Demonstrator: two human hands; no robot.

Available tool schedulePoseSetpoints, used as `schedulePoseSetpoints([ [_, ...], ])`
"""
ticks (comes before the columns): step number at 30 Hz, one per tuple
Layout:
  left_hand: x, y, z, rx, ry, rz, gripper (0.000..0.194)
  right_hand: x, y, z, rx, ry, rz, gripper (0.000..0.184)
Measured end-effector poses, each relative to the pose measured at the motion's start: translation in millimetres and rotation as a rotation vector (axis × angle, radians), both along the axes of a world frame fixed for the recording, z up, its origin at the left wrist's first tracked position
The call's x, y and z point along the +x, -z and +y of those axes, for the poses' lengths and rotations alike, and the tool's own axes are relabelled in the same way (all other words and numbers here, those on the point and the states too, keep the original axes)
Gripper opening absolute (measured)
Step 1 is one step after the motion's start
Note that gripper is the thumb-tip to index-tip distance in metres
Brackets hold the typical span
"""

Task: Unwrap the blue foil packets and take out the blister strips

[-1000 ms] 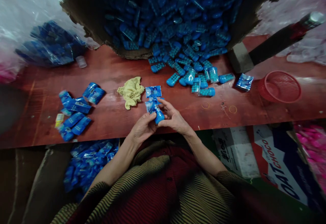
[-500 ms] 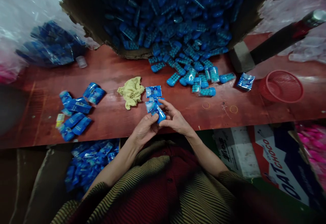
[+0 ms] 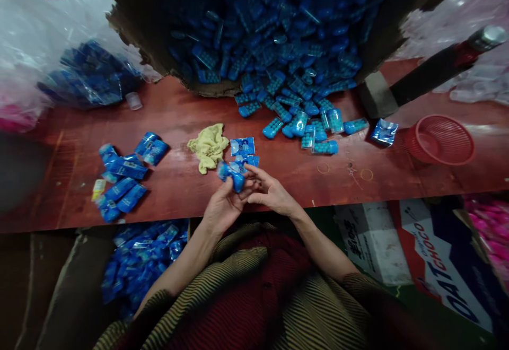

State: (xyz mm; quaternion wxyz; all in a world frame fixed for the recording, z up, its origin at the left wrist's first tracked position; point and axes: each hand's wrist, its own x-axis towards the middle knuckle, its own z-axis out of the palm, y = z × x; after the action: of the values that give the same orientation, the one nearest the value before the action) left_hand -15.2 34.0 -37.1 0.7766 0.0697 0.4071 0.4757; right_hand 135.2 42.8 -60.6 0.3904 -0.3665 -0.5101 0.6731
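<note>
At the left edge a blurred dark shape (image 3: 19,172) is cut off, and blue packets (image 3: 127,167) lie overlapping on the table (image 3: 175,196), partly hiding one another. Further right, the left hand (image 3: 225,207) turns partly palm up, pinching a blue wrapped piece (image 3: 235,177) above the table's near side, its underside covered by fingers and its long axis slanting from far left to near right. Beside it the right hand (image 3: 272,193) curves inward, thumb and forefinger apart; whether its fingertips touch the piece is unclear.
</note>
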Motion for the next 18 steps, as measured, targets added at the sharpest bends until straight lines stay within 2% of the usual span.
schedulePoseSetpoints([
  [4,-58.8,-7.2,18.3,0.127,-0.426,0.081,0.041,8.4,5.0,11.2,0.168,0.130,-0.287,0.038],
  [6,-83.8,-9.8,24.8,0.171,-0.544,0.126,0.046,10.7,3.8,18.6,0.274,0.198,-0.432,0.031],
  [7,-90.6,-9.8,25.9,0.172,-0.561,0.153,0.045,9.9,2.3,22.5,0.324,0.218,-0.490,0.030],
  [10,-84.6,-3.1,21.7,0.131,-0.426,0.275,0.035,-5.1,-3.5,35.0,0.469,0.186,-0.688,0.034],
  [12,-68.3,4.9,17.2,0.184,-0.325,0.476,0.030,-25.4,-5.7,45.1,0.573,0.087,-0.858,0.044],
  [16,-52.7,16.2,22.5,0.558,-0.380,1.172,0.030,-74.0,-1.1,74.0,0.760,-0.045,-1.068,0.071],
  [18,-59.5,18.4,33.6,0.725,-0.302,1.428,0.036,-92.6,3.8,90.9,0.766,-0.053,-1.083,0.068],
])
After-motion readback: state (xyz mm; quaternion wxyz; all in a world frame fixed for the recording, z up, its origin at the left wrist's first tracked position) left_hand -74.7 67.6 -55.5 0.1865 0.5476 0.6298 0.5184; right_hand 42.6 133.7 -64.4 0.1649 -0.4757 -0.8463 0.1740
